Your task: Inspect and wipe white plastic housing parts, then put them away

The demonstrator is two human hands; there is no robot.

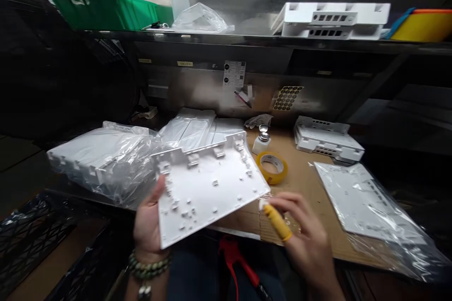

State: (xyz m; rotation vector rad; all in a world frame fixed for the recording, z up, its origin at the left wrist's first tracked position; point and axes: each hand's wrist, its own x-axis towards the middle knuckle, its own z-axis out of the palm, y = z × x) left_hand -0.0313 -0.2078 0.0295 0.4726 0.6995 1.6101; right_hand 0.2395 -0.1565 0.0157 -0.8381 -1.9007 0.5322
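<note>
My left hand point(148, 223), with a beaded bracelet at the wrist, grips the left edge of a white plastic housing panel point(201, 188). The panel is tilted, and its inner face with clips and small posts shows. Just off the panel's lower right corner is my right hand point(307, 240), a yellow finger cot point(277, 222) on its thumb. Its thumb and fingers pinch a small white piece point(262, 204), too small to name. Behind the panel lie a roll of yellow tape point(271, 168) and a white pump bottle with a metal top point(262, 141).
Bagged white housings point(102, 155) are stacked at left. At right are a bagged panel point(363, 202) and stacked housings point(326, 138). A red-handled tool point(240, 263) hangs by the front edge. Overhead, a shelf point(247, 40) holds a green bin point(102, 11) and more housings point(335, 19).
</note>
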